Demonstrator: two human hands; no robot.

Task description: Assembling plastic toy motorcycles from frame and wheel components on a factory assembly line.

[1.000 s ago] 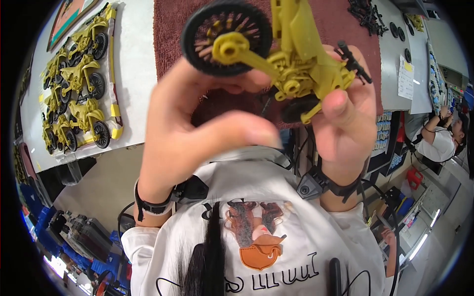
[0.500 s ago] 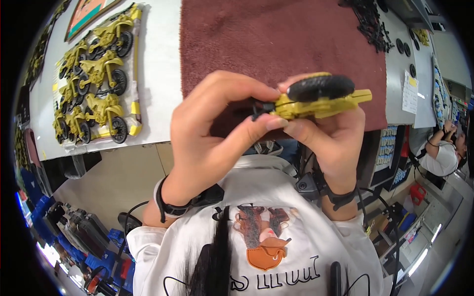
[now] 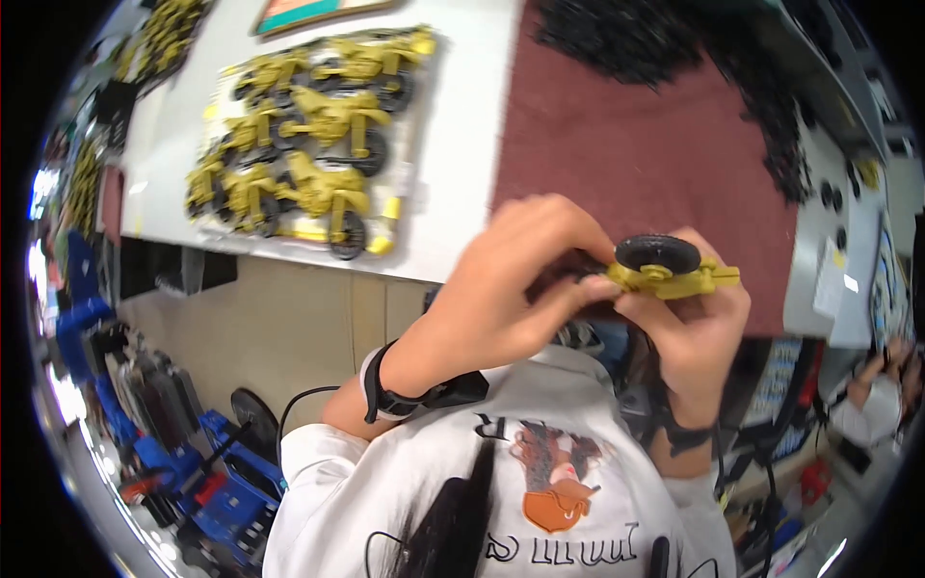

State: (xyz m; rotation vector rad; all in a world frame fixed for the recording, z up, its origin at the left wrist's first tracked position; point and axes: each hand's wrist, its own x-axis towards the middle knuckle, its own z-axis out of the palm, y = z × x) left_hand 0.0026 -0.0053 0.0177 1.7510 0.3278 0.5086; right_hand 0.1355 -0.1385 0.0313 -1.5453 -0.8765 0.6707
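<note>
A yellow toy motorcycle (image 3: 674, 284) with a black wheel (image 3: 658, 252) is held on its side above the near part of the brown cloth. My right hand (image 3: 699, 337) grips its body, thumb underneath and fingers behind. The fingers of my left hand (image 3: 525, 289) are pinched together at the toy's left end. Between them a small dark part shows a little; most of it is covered by the fingers.
The brown cloth (image 3: 617, 154) covers the white table (image 3: 458, 173). A tray of several yellow toy motorcycles (image 3: 332, 120) lies at left. Heaped black parts (image 3: 617, 39) are at the back, loose black wheels (image 3: 829, 196) at right. Another person (image 3: 867, 405) sits far right.
The view has swung left, so tray and table appear farther right. Both hands still hold the toy motorcycle. The black piece by my left fingers is now mostly hidden.
</note>
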